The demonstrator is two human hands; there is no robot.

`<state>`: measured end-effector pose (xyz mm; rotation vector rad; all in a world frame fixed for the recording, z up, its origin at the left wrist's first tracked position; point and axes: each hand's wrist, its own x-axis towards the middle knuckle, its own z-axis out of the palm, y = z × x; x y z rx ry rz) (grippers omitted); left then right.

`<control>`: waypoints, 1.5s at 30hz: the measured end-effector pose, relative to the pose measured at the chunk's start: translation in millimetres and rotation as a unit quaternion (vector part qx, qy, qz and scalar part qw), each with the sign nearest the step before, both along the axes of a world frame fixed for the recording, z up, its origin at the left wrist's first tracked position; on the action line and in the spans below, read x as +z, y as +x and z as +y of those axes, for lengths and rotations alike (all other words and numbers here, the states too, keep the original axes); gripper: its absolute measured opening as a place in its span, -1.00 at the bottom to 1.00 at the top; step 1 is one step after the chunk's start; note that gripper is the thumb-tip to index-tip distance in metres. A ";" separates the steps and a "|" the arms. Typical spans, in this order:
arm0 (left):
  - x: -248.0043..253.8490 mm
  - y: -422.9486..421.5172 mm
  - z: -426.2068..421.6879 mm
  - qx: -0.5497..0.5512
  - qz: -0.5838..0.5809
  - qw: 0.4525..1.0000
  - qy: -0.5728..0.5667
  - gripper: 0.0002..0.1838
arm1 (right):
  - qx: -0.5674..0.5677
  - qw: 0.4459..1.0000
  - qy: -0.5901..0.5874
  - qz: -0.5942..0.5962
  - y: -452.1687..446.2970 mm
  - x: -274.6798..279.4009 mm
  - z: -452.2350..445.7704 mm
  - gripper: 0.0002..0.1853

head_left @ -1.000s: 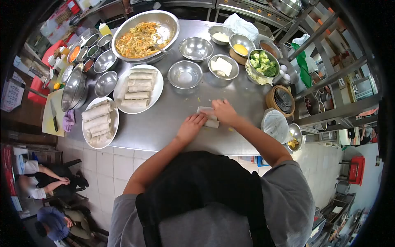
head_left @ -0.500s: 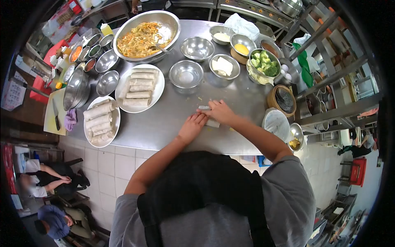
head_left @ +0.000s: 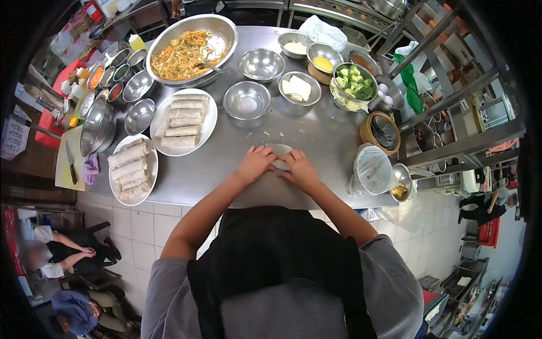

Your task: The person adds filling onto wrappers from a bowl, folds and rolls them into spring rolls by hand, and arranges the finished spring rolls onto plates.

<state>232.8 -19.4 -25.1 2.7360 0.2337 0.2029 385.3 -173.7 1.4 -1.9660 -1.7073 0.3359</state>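
A pale spring roll wrapper (head_left: 279,150), partly rolled, lies on the steel table near its front edge, between my hands. My left hand (head_left: 257,164) grips its left side, with fingers bent over it. On the right side, my right hand (head_left: 301,171) pinches it with the thumb toward me and the fingers beyond. Part of the wrapper is hidden under both hands, and I cannot see any filling. To the left, finished spring rolls lie in rows on one white plate (head_left: 211,125) and on a second white plate (head_left: 154,179).
A large steel bowl (head_left: 232,35) of shredded filling stands at the back left. Steel bowls of broccoli (head_left: 354,82), yellow liquid (head_left: 322,65) and white blocks (head_left: 296,88) stand at the back right. A knife (head_left: 71,162) lies on a board far left. Two people sit at lower left.
My hands have moved apart to either side of the wrapper, which now shows wider between them. My right hand has come down from across the roll. The whole view has shifted slightly.
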 end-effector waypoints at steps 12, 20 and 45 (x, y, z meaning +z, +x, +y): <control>20.9 0.6 7.0 -0.043 -0.027 0.999 0.003 -0.60 | 0.050 0.996 -0.063 -0.041 23.0 -9.0 15.3 -0.60; 5.4 9.4 14.2 -0.010 -0.046 0.998 -0.049 -0.71 | 0.019 0.997 -0.062 0.041 24.0 1.1 16.2 -0.57; 10.8 8.8 10.3 -0.020 -0.087 0.996 -0.013 -0.58 | -0.019 0.999 -0.010 -0.045 16.6 -14.3 11.8 -0.56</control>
